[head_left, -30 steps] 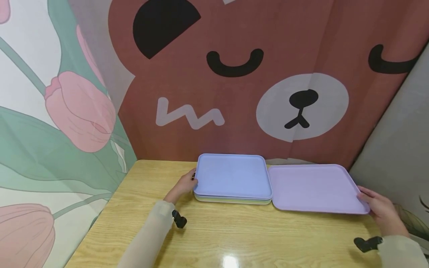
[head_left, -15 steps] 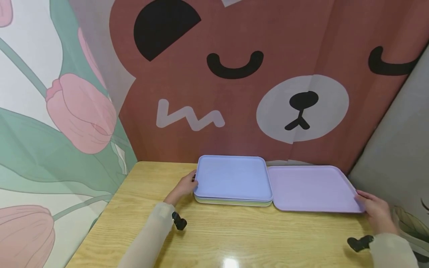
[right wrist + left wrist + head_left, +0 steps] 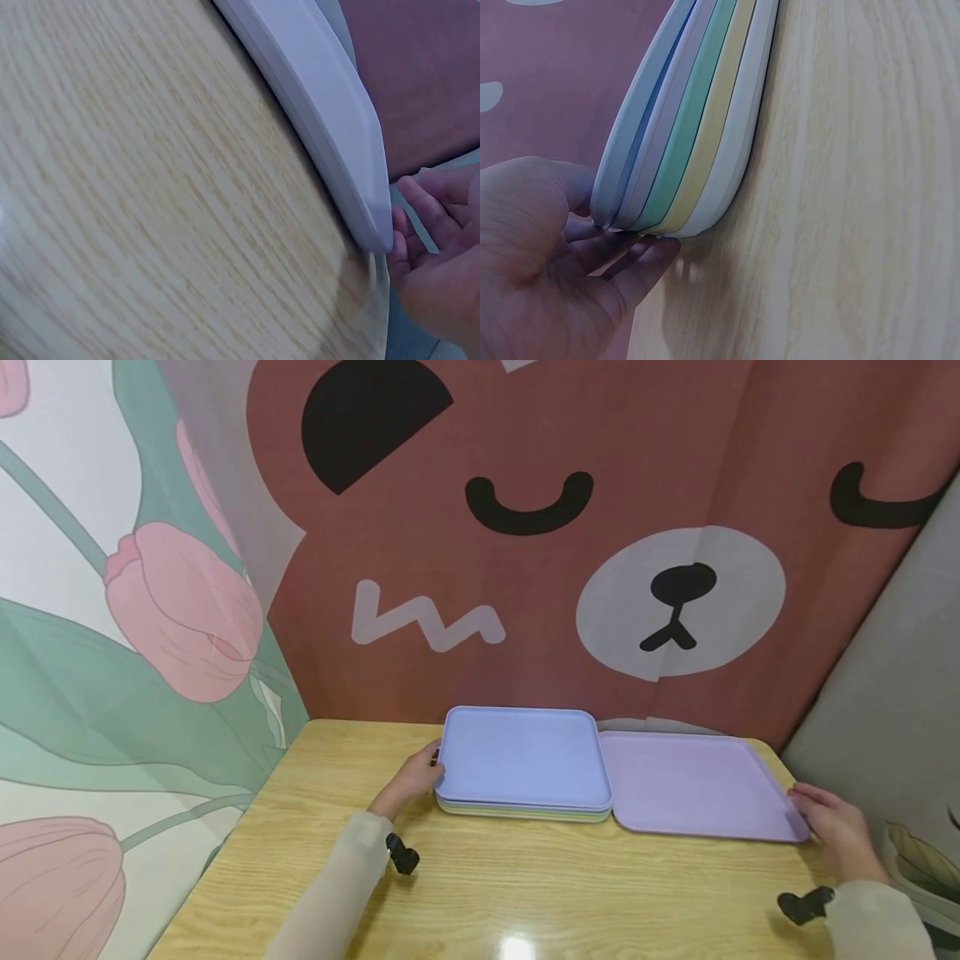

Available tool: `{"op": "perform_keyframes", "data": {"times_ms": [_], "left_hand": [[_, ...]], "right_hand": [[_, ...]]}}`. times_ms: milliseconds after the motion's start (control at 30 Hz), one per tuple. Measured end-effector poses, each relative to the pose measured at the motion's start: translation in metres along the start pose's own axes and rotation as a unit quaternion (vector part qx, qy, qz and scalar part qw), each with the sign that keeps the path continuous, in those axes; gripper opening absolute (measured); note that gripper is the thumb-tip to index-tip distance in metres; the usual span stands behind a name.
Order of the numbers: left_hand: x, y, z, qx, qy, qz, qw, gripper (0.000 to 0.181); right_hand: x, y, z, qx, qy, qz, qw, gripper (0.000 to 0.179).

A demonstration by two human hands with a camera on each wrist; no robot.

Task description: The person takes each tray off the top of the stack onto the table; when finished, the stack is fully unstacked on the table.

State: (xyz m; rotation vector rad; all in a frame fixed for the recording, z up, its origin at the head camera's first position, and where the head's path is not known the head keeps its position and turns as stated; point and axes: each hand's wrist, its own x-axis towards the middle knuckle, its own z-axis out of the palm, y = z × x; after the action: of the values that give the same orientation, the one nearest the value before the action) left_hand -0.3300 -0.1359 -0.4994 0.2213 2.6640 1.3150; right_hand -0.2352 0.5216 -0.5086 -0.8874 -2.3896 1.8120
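Observation:
A stack of trays stands at the table's back in the head view, a blue tray (image 3: 525,756) on top. The left wrist view shows lilac, green (image 3: 686,135), yellow and white rims below it. My left hand (image 3: 412,778) rests at the stack's left end, thumb against the blue rim and fingertips along the lower rims. A purple tray (image 3: 701,785) lies flat on the table just right of the stack, its left edge close against it. My right hand (image 3: 836,828) touches the purple tray's right end with its fingertips; the thumb side stands off the rim in the right wrist view.
The wooden table (image 3: 517,877) extends in front of the trays. A cloth with a printed bear (image 3: 540,660) hangs right behind it. A leafy plant-like item (image 3: 918,860) sits beyond the table's right edge.
The purple tray has shifted slightly left and its right end now lies against the table. My right hand moved left with it and loosened its grip. My left hand stayed put.

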Motion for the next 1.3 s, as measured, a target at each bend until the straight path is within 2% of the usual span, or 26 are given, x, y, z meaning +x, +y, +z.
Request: {"op": "perform_keyframes", "data": {"times_ms": [100,233,300,433,533,667,867,1067,1300], "left_hand": [[-0.002,0.001,-0.001,-0.006,0.001,0.0,1.0,0.059],[-0.002,0.001,-0.001,-0.01,0.003,0.001,0.9999,0.058],[-0.002,0.001,-0.001,-0.01,0.004,0.0,0.9999,0.059],[0.0,0.001,0.0,-0.012,0.006,-0.008,0.9999,0.059],[0.001,0.001,0.001,-0.017,0.01,-0.01,0.9998,0.059],[0.002,0.001,0.001,-0.024,0.018,-0.007,0.9995,0.059],[0.002,0.001,0.001,-0.035,0.025,-0.018,0.9989,0.059],[0.003,0.0,0.001,-0.034,0.025,-0.024,0.9988,0.059],[0.003,0.0,0.001,-0.033,0.027,-0.018,0.9989,0.059]], "right_hand": [[-0.004,-0.008,0.004,-0.04,0.013,-0.024,0.9988,0.065],[-0.015,-0.025,0.018,-0.099,0.033,-0.044,0.9936,0.064],[-0.02,-0.032,0.027,-0.115,0.024,-0.063,0.9911,0.065],[-0.021,-0.038,0.045,-0.132,-0.007,-0.128,0.983,0.064],[-0.023,-0.042,0.06,-0.124,-0.027,-0.166,0.9779,0.062],[-0.027,-0.048,0.079,-0.115,-0.054,-0.197,0.9721,0.06],[-0.037,-0.059,0.107,-0.14,-0.078,-0.222,0.9618,0.061],[-0.043,-0.067,0.131,-0.141,-0.097,-0.227,0.9587,0.063],[-0.052,-0.076,0.157,-0.14,-0.106,-0.241,0.9545,0.059]]}}
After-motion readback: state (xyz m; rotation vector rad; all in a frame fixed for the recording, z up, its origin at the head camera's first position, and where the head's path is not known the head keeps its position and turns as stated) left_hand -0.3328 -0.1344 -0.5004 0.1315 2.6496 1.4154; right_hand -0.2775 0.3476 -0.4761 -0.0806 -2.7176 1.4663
